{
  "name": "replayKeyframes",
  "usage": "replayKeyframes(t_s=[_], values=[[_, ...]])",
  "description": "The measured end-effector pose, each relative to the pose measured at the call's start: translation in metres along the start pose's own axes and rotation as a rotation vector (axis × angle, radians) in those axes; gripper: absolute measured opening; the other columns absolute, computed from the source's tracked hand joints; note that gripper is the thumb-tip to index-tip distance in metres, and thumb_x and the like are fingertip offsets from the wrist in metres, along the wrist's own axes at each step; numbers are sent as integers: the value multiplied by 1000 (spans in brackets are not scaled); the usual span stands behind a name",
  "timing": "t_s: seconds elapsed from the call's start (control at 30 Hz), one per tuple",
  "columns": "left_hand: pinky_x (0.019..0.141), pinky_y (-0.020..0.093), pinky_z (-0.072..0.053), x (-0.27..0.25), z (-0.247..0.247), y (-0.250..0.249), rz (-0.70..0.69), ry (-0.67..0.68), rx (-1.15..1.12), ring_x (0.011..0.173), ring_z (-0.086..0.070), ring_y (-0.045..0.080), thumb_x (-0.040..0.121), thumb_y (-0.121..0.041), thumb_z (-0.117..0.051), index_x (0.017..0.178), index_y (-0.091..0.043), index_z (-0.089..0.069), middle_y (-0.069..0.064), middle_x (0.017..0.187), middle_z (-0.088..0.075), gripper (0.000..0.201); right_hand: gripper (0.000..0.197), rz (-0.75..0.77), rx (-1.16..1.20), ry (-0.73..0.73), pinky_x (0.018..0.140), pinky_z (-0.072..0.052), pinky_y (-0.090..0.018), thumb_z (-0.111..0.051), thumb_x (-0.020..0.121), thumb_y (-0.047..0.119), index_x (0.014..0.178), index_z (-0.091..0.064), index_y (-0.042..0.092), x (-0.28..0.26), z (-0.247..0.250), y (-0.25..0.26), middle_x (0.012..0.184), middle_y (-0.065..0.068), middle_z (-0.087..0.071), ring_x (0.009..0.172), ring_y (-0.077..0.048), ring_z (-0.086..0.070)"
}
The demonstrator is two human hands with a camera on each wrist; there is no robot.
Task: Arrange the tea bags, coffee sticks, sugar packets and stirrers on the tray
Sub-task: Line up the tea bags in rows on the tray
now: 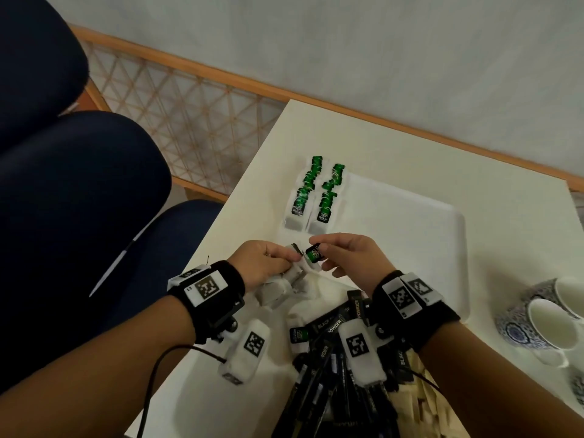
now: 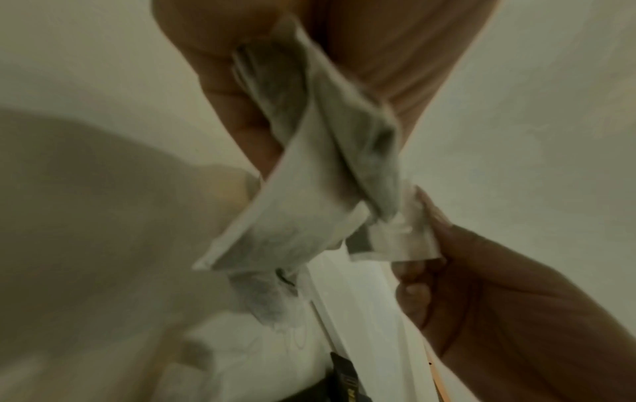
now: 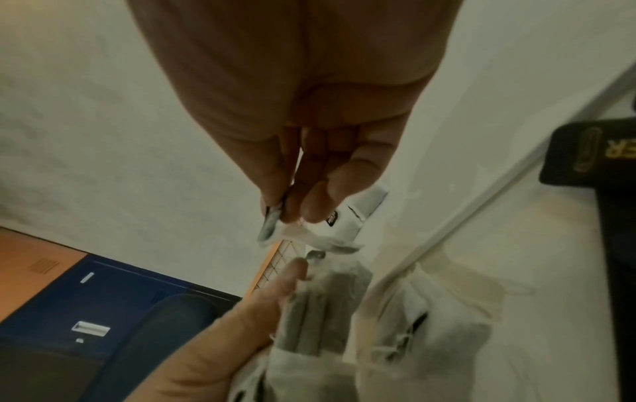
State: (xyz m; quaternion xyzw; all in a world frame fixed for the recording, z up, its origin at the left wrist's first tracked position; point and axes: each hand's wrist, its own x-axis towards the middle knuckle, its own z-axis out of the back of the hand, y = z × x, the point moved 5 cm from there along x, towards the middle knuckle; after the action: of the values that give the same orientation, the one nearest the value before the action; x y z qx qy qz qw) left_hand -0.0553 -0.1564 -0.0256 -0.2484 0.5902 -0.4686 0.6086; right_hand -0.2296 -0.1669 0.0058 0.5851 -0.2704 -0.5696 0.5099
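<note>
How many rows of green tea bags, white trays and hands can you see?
Rows of green-labelled white paper tea bags: 2, side by side on the tray
White rectangular plastic tray: 1
Hands: 2, the left hand gripping loose tea bags, the right hand pinching a green paper tag
Total: 5

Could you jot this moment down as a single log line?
left hand: grips tea bags | right hand: pinches green tag | tray: two tea-bag rows
</note>
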Motion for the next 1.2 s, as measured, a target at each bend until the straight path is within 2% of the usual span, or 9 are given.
replayKeyframes(t_s=[0.23, 0.3, 0.43, 0.53, 0.63, 0.73, 0.83, 0.97, 1.2], values=[[55, 8, -42, 2, -10, -7, -42, 34, 28, 52, -52, -3, 88, 3, -58, 89, -16, -72, -5, 73, -65, 23, 25, -10, 103, 18, 61, -57, -27, -61, 86, -4, 102, -66, 14, 5, -3, 1, 73, -6, -62, 65, -20, -67], [55, 6, -42, 4, -11, -10, -58, 29, 31, 51, -53, -6, 87, 5, -58, 98, -8, -71, -5, 74, -63, 21, 33, 18, -27, 18, 62, -55, -27, -65, 82, -2, 104, -67, 23, 8, -5, -2, 73, -3, -59, 68, -22, -69], [54, 4, -39, 6, -10, -17, -78, 78, 118, 48, -53, -9, 87, 8, -57, 104, -1, -70, -5, 72, -62, 23, 41, 279, -658, 33, 71, -48, -19, -69, 83, 20, 116, -62, 42, 10, -7, 5, 87, 13, -56, 68, -4, -60], [55, 5, -40, 8, -9, -21, -73, 111, 160, 50, -53, -9, 86, 8, -57, 102, -4, -72, -6, 71, -64, 24, 24, 409, -881, 2, 69, -48, -25, -69, 83, 34, 106, -67, 39, 6, -6, 15, 101, 12, -54, 72, -8, -60], [65, 4, -44, 10, -4, -19, -77, 98, 157, 67, -58, -7, 86, 5, -59, 98, -12, -73, -5, 89, -69, 25, 14, 456, -982, -68, 67, -47, -28, -70, 81, 42, 89, -71, 31, 7, 2, 22, 106, 13, -55, 82, -9, -58], [63, 4, -42, 10, 7, -12, -77, 56, 137, 68, -58, -9, 87, 3, -61, 92, -16, -72, -12, 95, -66, 23, 12, 411, -931, -133, 69, -41, -27, -67, 84, 40, 88, -73, 30, 20, 13, 23, 95, 13, -56, 87, -5, -49], [58, 8, -42, 11, 23, -6, -78, -22, 159, 65, -55, -1, 86, -1, -64, 91, -21, -63, -5, 89, -61, 21, 15, 316, -805, -135, 74, -43, -25, -61, 90, 30, 97, -74, 27, 38, 20, 23, 94, 9, -64, 83, -7, -53], [59, 14, -41, 16, 44, -4, -26, -104, 148, 77, -54, 8, 83, -10, -71, 111, -27, -51, -3, 94, -55, 38, 17, 274, -782, -100, 77, -42, -21, -59, 92, 25, 101, -73, 24, 57, 13, 29, 104, 8, -69, 82, -7, -55], [61, 8, -47, 28, 64, -9, -89, -85, 110, 72, -57, 3, 83, 1, -66, 99, -22, -64, -6, 88, -66, 28, 17, 198, -680, 48, 83, -52, -25, -62, 89, 20, 101, -74, 24, 87, -16, 28, 96, 5, -73, 87, -9, -65]])
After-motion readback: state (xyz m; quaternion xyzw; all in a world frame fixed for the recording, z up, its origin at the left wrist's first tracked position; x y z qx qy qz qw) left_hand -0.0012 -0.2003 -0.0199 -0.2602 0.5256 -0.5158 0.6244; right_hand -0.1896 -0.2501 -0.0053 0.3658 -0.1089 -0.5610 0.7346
